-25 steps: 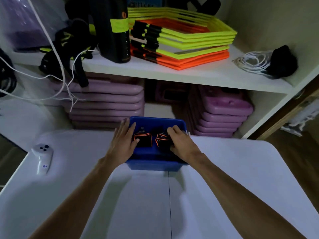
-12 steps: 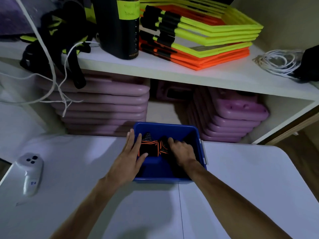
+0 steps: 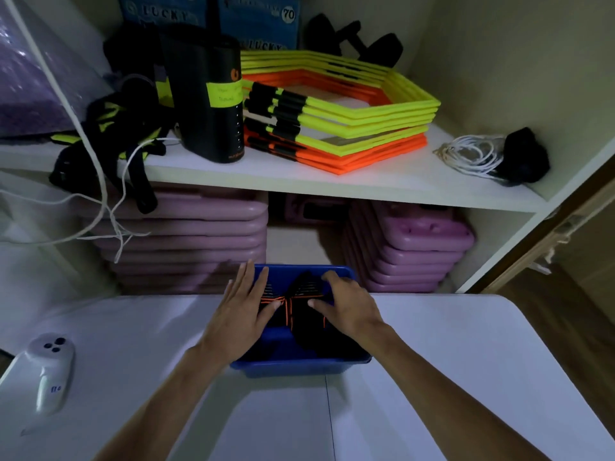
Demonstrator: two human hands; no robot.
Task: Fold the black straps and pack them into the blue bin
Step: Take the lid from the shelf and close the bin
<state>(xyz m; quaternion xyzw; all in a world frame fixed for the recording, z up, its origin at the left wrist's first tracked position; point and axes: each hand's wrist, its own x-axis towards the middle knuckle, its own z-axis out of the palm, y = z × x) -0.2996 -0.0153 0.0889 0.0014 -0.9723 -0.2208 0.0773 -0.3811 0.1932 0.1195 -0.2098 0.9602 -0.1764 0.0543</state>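
Tabletop [image 3: 449, 377]: white, nearest the camera, with both forearms reaching across it.
White controller [image 3: 50, 371]: lies near the tabletop's left edge, well apart from the hands.
Blue bin [image 3: 293, 366]: stands at the far edge of the tabletop, between the two wrists.
Left hand [image 3: 241, 311]: fingers straight and spread, palm down over the bin's left rim, thumb tip against the straps; half a second ago it lay flatter on the rim with the thumb nearer the bin's wall.
Right hand [image 3: 346, 304]: fingers loosely bent and resting on top of the straps, thumb pointing inward; whether it pinches them I cannot tell. Half a second ago it was sunk deeper in the bin; now it sits higher.
Black straps [image 3: 299, 306]: black with orange stitching, folded, inside the bin between the hands, two bundles side by side; earlier they showed as a smaller bunch at the far wall.
Purple boards [image 3: 186, 241]: stacked under the shelf, behind the bin.
Shelf [image 3: 299, 181]: carries a black cylinder [image 3: 213, 101], yellow and orange hexagon frames [image 3: 336, 114] and a white cord coil [image 3: 469, 154].
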